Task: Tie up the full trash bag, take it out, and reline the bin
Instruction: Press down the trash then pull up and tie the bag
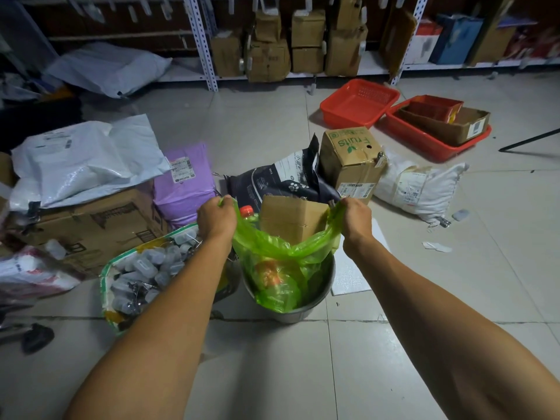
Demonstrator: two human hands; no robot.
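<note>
The floor point(272, 374) is made of large pale tiles, smooth and a little shiny, with thin dark joints. Along the far wall stands a metal shelf point(209, 50) with perforated white posts, and on it are brown cardboard boxes point(306, 40) stacked close together. On the left lies a big brown carton point(91, 222) with soft white mailer bags point(85, 159) on top, and a purple mailer point(185, 183) leans beside it. On the right are two red plastic baskets point(357, 101), rectangular with mesh walls. Near the middle stand a fruit box point(351, 159) and a dark pet-food sack point(281, 180), just behind the bin. The bin point(303, 310) is round and grey, of metal as it seems, and it stands on the floor between the two forearms. Inside it sits the trash bag point(272, 253), thin, translucent green plastic, wrinkled; its top is pulled up above the rim. A flat piece of cardboard point(291, 219) and a bottle with a red cap point(247, 211) stick out of the bag. The left hand point(215, 219) and the right hand point(356, 218) are apart, each closed tightly on one upper edge of the bag.
</note>
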